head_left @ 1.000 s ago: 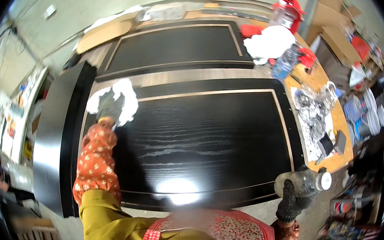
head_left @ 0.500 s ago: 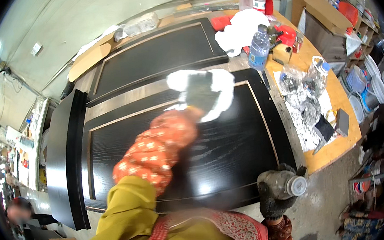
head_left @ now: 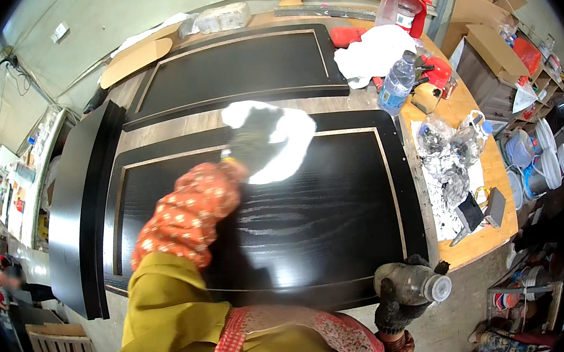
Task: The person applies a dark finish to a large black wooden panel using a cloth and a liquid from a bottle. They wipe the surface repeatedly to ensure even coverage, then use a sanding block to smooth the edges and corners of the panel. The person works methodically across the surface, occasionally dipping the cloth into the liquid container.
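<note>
My left hand (head_left: 259, 141), in a dark glove, is pressed down on a white cloth (head_left: 296, 149). The cloth lies bunched against the upper part of a black wood-grain panel (head_left: 312, 207) with a light inset line around its face. At the panel's near right corner, my right hand (head_left: 398, 311) is wrapped round a clear plastic bottle (head_left: 409, 282). That hand also wears a dark glove, and the bottle is tilted with its white cap pointing right.
A second black panel (head_left: 238, 68) lies behind, and dark boards (head_left: 85, 215) stand at the left. On the wooden table (head_left: 487, 231) to the right are a water bottle (head_left: 397, 83), a white cloth heap (head_left: 373, 55) and crumpled plastic (head_left: 453, 153). Cardboard boxes (head_left: 490, 47) stand beyond.
My left hand has slid leftward over the panel with the white cloth. My right hand keeps its hold on the bottle near the same corner. The view has shifted a little.
</note>
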{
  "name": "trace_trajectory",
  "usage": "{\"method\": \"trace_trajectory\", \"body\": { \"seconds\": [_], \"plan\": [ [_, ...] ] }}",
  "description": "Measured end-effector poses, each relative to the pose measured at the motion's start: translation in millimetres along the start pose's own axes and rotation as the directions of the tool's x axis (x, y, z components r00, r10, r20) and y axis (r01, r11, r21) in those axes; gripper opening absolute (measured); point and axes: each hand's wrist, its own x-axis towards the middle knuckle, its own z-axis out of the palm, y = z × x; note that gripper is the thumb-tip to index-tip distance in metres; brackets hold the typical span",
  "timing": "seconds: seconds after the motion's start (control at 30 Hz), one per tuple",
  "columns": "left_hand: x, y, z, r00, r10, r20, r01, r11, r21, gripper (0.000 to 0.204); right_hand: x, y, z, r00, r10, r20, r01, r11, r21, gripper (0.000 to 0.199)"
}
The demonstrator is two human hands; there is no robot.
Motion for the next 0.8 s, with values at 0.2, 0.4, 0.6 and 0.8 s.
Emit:
{"method": "trace_trajectory", "body": {
  "seconds": [0.2, 0.4, 0.6, 0.8],
  "plan": [
    [-107, -122, -86, 0.817, -0.556, 0.15, 0.47, 0.795, 0.383, 0.059, 3, 3, 2, 0.982, -0.183, 0.042, 0.188, 0.968, -0.166, 0.104],
    [-112, -117, -74, 0.873, -0.484, 0.062, 0.409, 0.795, 0.448, 0.051, 2, -8, 14, 0.989, -0.147, 0.014, 0.147, 0.963, -0.228, 0.084],
    [-49, -61, -33, 0.967, -0.215, 0.139, 0.17, 0.945, 0.279, 0.054, 4, -21, 18, 0.982, -0.186, 0.031, 0.185, 0.928, -0.324, 0.072],
    [25, 11, 18, 0.985, 0.038, 0.167, -0.059, 0.991, 0.122, 0.051, -2, -16, 26, 0.984, -0.133, -0.123, 0.083, 0.936, -0.342, 0.069]
  ]
}}
